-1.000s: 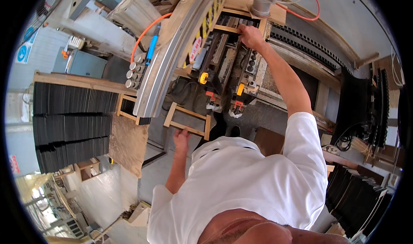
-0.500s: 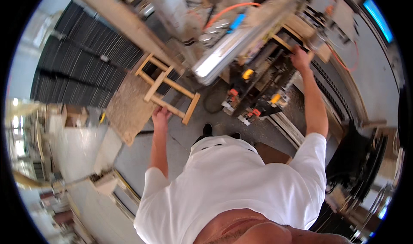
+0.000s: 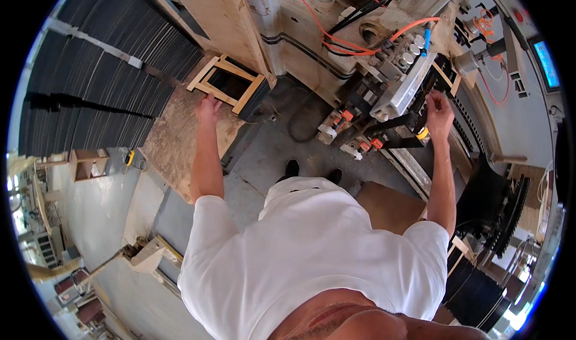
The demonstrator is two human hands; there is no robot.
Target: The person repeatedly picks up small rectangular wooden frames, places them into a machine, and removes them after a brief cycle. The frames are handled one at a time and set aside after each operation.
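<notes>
My left hand [image 3: 207, 108] is closed at the near rail of a light wooden frame [image 3: 244, 100], a rectangle of narrow strips with a dark middle. The frame lies on a dark block-like pile [image 3: 259, 95] at the edge of a brown board [image 3: 207, 138]. On the right, my right hand [image 3: 440, 117] is raised beside a machine, fingers curled together; anything in them is hidden. Just beyond it, light wooden strips [image 3: 447, 76] sit in the machine. A silver metal bar [image 3: 403, 88] and dark rails with orange and yellow parts stand left of that hand.
Tall stacks of black strips [image 3: 90, 94] fill the far left. Orange hoses [image 3: 414, 27] cross the machine top, and a lit screen [image 3: 546, 64] is at far right. A brown sheet [image 3: 390, 207] lies on the floor near my feet.
The wooden frame in my left hand has moved back and left onto the dark pile. My right hand has drawn back from the wooden strips in the machine. The view has shifted too.
</notes>
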